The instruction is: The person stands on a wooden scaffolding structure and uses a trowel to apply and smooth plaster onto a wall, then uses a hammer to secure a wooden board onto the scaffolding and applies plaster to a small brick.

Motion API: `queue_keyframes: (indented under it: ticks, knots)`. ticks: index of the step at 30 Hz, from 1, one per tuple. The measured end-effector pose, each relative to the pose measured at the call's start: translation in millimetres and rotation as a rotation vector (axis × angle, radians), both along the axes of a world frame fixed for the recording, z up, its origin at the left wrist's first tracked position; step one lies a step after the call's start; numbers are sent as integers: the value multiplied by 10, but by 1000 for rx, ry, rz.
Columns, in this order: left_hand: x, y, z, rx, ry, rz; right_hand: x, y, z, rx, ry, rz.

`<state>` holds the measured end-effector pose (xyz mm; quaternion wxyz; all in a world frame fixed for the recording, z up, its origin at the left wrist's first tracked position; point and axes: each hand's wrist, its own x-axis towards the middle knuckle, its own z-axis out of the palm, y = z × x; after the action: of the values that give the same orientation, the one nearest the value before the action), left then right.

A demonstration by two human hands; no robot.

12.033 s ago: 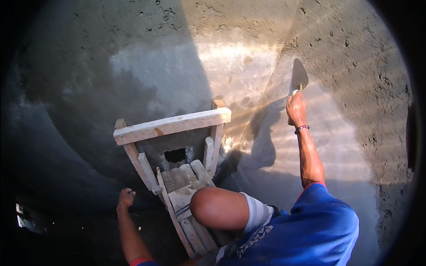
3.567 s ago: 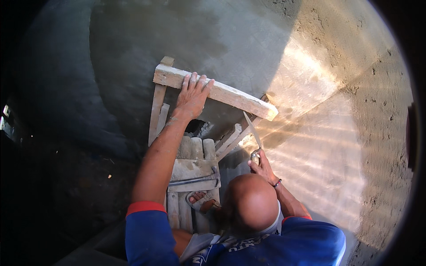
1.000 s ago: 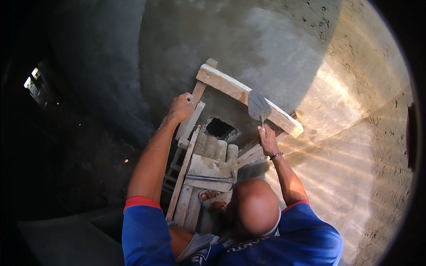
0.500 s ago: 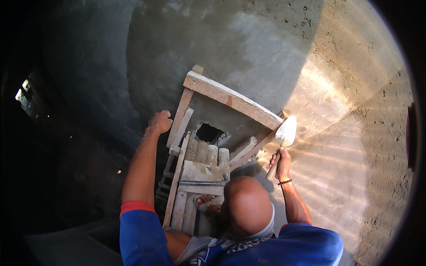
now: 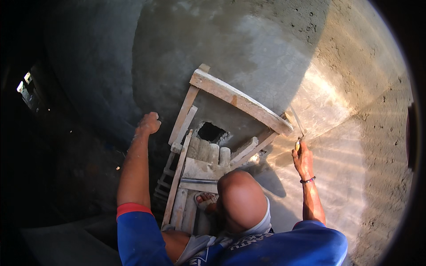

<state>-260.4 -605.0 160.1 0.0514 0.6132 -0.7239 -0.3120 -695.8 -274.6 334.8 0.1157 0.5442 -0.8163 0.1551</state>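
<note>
My right hand (image 5: 303,159) is shut on the handle of a trowel, its blade (image 5: 298,119) seen edge-on against the sunlit grey plaster (image 5: 337,181), beside the right end of a wooden top rail (image 5: 235,97). My left hand (image 5: 149,124) is curled closed in the air left of the wooden frame, not touching it; what it holds, if anything, is hidden. A dark metal bar (image 5: 199,181) lies across the plank platform (image 5: 179,208) below the frame. My bent knee (image 5: 242,199) and sandalled foot (image 5: 204,199) are over the platform.
A curved cement wall (image 5: 177,40) surrounds me, smooth in shade, rough at the far right. A jagged hole (image 5: 211,131) opens in it behind the frame. A ladder-like wooden piece (image 5: 165,177) stands left of the platform. Small openings (image 5: 24,86) show light at the dark left.
My left hand was on the top rail earlier and is now off it, to its left. My right hand has moved rightward, and the trowel has turned from face-on to edge-on.
</note>
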Motion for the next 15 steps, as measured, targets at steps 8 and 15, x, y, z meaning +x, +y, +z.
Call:
queue_keyframes:
  ticks: [8, 15]
  knots:
    - [7, 55, 172, -13, -14, 27, 26, -374, -289, 236, 178, 31]
    - [-30, 179, 392, 7, 3, 52, 1115, -1727, -260, 256, 162, 450]
